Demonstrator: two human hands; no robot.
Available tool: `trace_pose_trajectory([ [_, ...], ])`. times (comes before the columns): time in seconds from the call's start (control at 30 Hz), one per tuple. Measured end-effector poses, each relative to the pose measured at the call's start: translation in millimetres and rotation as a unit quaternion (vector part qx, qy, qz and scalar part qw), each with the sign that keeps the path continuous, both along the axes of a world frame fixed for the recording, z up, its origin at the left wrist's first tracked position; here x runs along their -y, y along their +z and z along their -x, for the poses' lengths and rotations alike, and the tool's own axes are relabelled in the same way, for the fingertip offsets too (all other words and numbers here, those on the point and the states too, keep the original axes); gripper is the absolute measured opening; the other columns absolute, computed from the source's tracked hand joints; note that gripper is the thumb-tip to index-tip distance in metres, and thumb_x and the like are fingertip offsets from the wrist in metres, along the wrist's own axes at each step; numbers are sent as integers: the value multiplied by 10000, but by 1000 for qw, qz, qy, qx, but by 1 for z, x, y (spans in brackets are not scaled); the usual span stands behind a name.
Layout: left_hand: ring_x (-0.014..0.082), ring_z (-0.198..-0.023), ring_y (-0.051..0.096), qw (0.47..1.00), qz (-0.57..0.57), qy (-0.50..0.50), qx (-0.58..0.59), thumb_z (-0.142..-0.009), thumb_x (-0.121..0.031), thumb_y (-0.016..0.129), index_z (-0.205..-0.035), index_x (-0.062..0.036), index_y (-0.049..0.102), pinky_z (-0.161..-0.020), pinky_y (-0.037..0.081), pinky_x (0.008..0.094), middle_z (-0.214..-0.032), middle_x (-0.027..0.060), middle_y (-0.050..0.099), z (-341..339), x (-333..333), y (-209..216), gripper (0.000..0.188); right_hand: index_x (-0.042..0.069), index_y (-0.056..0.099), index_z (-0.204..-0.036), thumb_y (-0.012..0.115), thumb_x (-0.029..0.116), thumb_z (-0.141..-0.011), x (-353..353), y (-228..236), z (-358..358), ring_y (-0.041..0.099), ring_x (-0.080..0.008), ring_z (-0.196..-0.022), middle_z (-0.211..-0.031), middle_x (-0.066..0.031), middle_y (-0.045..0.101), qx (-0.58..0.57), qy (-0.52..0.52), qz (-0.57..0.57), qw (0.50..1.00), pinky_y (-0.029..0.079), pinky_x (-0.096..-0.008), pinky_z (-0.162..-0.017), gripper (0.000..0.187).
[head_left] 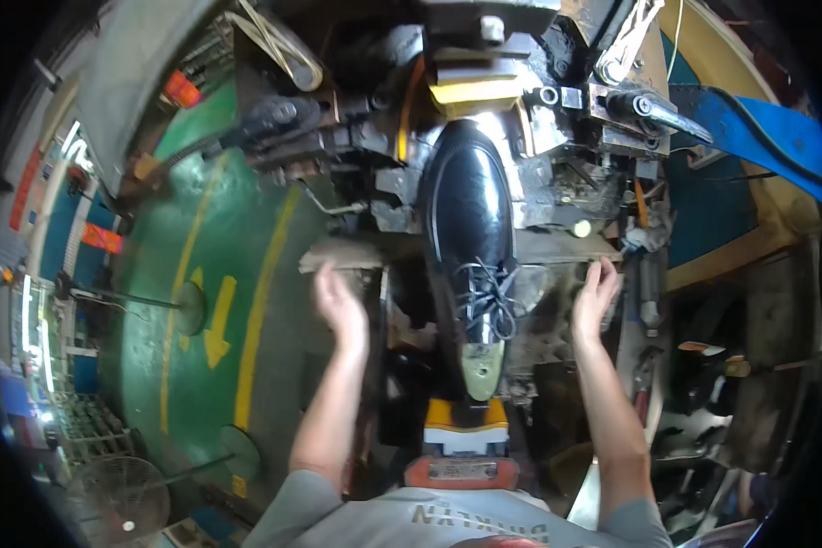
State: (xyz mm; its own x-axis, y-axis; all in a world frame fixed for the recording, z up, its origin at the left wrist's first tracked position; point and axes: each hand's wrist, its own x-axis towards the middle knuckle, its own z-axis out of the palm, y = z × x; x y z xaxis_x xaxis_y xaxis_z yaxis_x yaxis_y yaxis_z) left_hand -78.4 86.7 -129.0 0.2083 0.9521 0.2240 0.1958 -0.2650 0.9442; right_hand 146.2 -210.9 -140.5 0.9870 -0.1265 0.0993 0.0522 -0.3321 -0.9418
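Note:
A glossy black lace-up shoe (470,215) sits in the middle of a machine, its toe away from me and its heel toward me. Its black laces (486,297) are tied in a bow, and a pale green piece (480,368) shows at the heel opening. My left hand (340,306), a little blurred, is left of the shoe by the left end of a flat grey bar (347,256). My right hand (595,297) is at the bar's right end, fingers stretched forward. I see nothing held in either hand; whether the fingertips touch the bar is unclear.
A yellow-edged pad (475,91) stands beyond the toe, and a yellow-and-grey block (466,425) is behind the heel. Metal clamp arms (653,110) flank the machine. A green floor (178,320) with yellow lines lies left, near a fan (119,502). A blue panel (758,137) is at right.

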Motion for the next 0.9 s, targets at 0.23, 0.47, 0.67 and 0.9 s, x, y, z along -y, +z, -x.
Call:
trace_pose_trajectory([
  [0.23,316,-1370,346,993,70,36,-83,-1041,-324,308,-1357,16,464,-1129,261,396,-1456,199,404,57,-35,-85,489,-94,571,-1178,415,393,-981,44,-100,-42,565,-331,-1033,-1169,-220,614,-184,-97,19,978,413,-415,-939,547],
  [0.47,257,-1388,320,985,171,-9,8,-1055,-395,272,-1482,-42,305,-1139,243,363,-1523,138,308,71,-20,-76,555,-27,617,-1077,414,429,-1001,75,-130,-42,594,-193,-811,-970,-98,633,-247,-75,-99,961,476,-357,-683,505],
  [0.67,263,-1371,353,910,386,151,-26,-1022,-383,296,-1450,16,344,-1122,271,357,-1502,156,358,132,-22,-171,586,-41,561,-1211,373,387,-1028,119,-145,3,582,-194,-898,-1089,-108,621,-186,-35,-136,972,451,-342,-797,502],
  [0.9,277,-1313,412,919,351,136,-119,-972,-271,368,-1394,51,392,-1078,306,353,-1414,202,447,142,-20,-202,531,-65,486,-1331,347,407,-1036,116,-157,29,529,-234,-1153,-1288,-139,567,-282,-35,-155,946,372,-347,-994,574],
])
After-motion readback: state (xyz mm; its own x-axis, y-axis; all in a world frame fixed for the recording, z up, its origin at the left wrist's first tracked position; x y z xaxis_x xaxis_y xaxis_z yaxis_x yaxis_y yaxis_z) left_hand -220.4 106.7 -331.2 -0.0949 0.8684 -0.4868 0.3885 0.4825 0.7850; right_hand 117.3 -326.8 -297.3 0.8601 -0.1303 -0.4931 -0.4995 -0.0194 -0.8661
